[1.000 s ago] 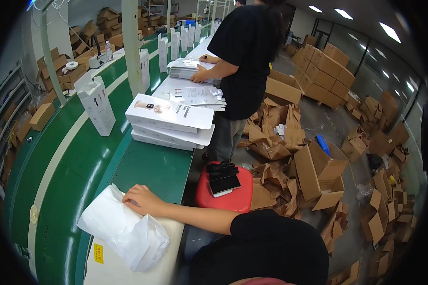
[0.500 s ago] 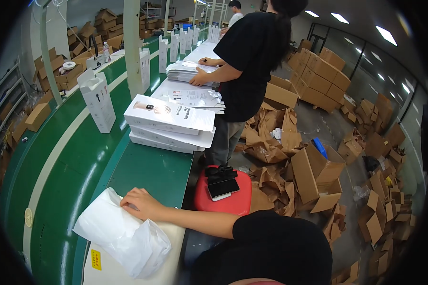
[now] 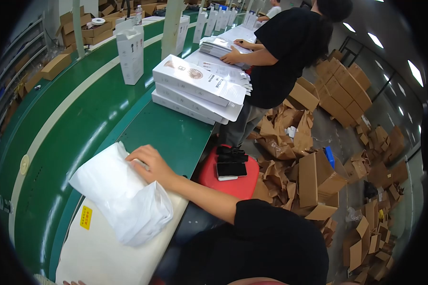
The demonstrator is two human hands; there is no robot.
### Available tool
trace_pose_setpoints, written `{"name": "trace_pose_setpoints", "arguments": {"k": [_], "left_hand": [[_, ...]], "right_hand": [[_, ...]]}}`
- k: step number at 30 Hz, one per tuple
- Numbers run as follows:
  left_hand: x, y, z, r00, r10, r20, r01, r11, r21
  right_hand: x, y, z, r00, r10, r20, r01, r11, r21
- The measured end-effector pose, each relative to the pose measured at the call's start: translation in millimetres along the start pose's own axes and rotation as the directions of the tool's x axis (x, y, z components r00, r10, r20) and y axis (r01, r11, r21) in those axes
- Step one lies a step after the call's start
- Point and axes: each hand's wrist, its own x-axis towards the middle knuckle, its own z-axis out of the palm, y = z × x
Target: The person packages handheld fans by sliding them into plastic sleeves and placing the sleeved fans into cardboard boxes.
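Observation:
A white plastic bag (image 3: pixel 121 190), wrinkled and looking full, lies on a cream-coloured slab (image 3: pixel 111 251) with a yellow label (image 3: pixel 86 217). My right hand (image 3: pixel 150 164) is at the bag's upper right edge, fingers bent and gripping the plastic; the bag hides part of the fingertips. What is inside the bag cannot be seen. Of my left hand (image 3: pixel 74 283), only fingertips show at the bottom edge, over the slab's near end. Beyond the bag stands a stack of white handheld fan boxes (image 3: pixel 195 83) on the green bench (image 3: pixel 169 128).
A green conveyor (image 3: pixel 88 118) runs alongside, with an upright white box (image 3: pixel 131 54) on it. A co-worker (image 3: pixel 290 57) handles flat cartons (image 3: pixel 222 47) further up. A red stool (image 3: pixel 228 183) bears a phone (image 3: pixel 231 169). Brown cartons (image 3: pixel 318 180) and paper crowd the floor.
The view has swung, so the bench and boxes appear higher and further right. My left fingertips have come into sight at the bottom. My right hand stays at the bag.

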Motion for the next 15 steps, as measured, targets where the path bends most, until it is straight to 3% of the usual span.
{"name": "trace_pose_setpoints", "arguments": {"k": [2,3,5,6,7,9,10,11,12,13,15], "left_hand": [[-16,-15,74,0.993,0.115,-0.002,-0.114,0.991,-0.072],[-27,-20,94,0.985,0.173,-0.013,-0.173,0.978,-0.112],[-41,-64,74,0.965,0.193,0.177,-0.214,0.971,0.105],[-64,-76,77,0.893,0.098,0.440,-0.046,0.991,-0.129],[-74,-74,93,0.890,0.105,0.443,-0.052,0.990,-0.131],[-89,-72,121,0.759,0.158,0.631,-0.324,0.933,0.156],[-95,-72,132,0.680,0.153,0.717,-0.467,0.844,0.262],[-101,-71,140,0.599,0.126,0.790,-0.604,0.719,0.344],[-105,-70,144,0.522,0.078,0.849,-0.727,0.562,0.395],[-105,-70,145,0.517,0.077,0.853,-0.728,0.563,0.391],[-95,-72,142,0.622,-0.008,0.783,-0.751,0.275,0.600]], "right_hand": [[-9,-27,-12,0.991,-0.101,-0.086,0.107,0.992,0.068],[-16,-55,-16,0.986,-0.159,-0.049,0.165,0.969,0.183],[-35,-122,-18,0.953,-0.302,0.020,0.273,0.886,0.374],[-42,-141,-19,0.920,-0.389,0.044,0.330,0.832,0.446],[-53,-144,-18,0.918,-0.395,0.039,0.337,0.828,0.448],[-75,-141,-19,0.970,-0.231,0.080,0.152,0.827,0.542],[-82,-138,-21,0.983,-0.149,0.107,0.060,0.811,0.582],[-84,-134,-27,0.984,-0.148,0.097,0.065,0.813,0.579],[-84,-130,-34,0.999,-0.010,0.040,-0.022,0.694,0.720],[-85,-125,-41,0.991,0.137,0.009,-0.082,0.537,0.840],[-91,-111,-54,0.991,0.133,0.005,-0.079,0.554,0.829]]}}
